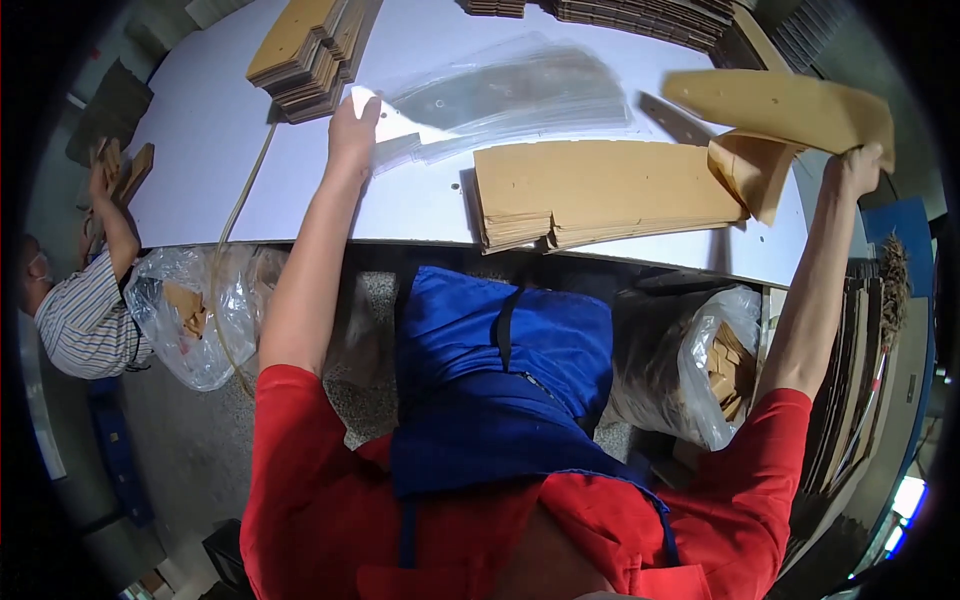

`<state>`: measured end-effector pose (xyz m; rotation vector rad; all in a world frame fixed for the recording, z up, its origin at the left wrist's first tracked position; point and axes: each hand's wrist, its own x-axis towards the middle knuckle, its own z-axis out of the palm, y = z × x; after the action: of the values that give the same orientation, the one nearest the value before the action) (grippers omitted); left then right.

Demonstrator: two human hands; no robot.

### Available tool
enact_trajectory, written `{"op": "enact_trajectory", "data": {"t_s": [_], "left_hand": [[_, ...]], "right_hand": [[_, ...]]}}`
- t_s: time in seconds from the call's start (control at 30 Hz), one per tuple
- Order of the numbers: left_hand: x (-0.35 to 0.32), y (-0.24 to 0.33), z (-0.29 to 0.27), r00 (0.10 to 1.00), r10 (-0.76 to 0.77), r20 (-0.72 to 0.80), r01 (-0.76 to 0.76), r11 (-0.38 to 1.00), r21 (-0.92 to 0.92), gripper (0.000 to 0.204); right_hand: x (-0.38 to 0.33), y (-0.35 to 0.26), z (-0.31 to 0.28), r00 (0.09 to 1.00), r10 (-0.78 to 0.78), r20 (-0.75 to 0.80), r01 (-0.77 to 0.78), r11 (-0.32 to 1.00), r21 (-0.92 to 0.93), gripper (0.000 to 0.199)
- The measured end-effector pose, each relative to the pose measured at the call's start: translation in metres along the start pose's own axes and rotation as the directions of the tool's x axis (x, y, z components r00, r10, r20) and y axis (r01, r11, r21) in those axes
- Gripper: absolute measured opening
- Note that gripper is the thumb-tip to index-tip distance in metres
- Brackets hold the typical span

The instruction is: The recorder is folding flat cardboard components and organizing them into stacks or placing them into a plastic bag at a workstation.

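Note:
My left hand (353, 128) reaches over the white table (210, 130) and pinches the near corner of a pile of clear plastic bags (510, 92). My right hand (858, 168) is raised at the table's right end, gripping a folded brown cardboard piece (790, 110) that hangs in the air above the table edge. Between the hands lies a flat stack of brown cardboard blanks (600, 190) at the table's front edge.
More cardboard stacks lie at the far left (310, 50) and far right (650, 20) of the table. Clear sacks of cardboard scraps sit under it at left (190, 310) and right (700, 360). Another person (85, 300) works at far left. Flat cardboard leans at right (860, 370).

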<state>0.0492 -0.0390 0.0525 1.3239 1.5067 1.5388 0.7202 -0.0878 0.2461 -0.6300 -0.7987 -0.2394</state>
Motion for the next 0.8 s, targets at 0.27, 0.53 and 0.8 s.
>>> {"op": "enact_trajectory", "data": {"t_s": [0.27,0.53,0.8], "left_hand": [[-0.102,-0.011,0.037,0.763,0.564,0.316,-0.608,0.792,0.054,0.060],[-0.133,-0.015,0.047,0.662,0.642,0.387,-0.712,0.700,0.055,0.031],[-0.120,-0.026,0.052,0.719,0.614,0.327,-0.649,0.761,-0.002,0.021]], "right_hand": [[-0.205,-0.102,0.085,0.535,-0.580,0.614,0.626,0.760,0.172,0.032],[-0.230,-0.127,0.088,0.740,0.175,0.650,0.077,0.938,-0.339,0.035],[-0.077,-0.109,0.030,0.931,0.175,0.322,-0.254,0.941,0.223,0.043]]}}
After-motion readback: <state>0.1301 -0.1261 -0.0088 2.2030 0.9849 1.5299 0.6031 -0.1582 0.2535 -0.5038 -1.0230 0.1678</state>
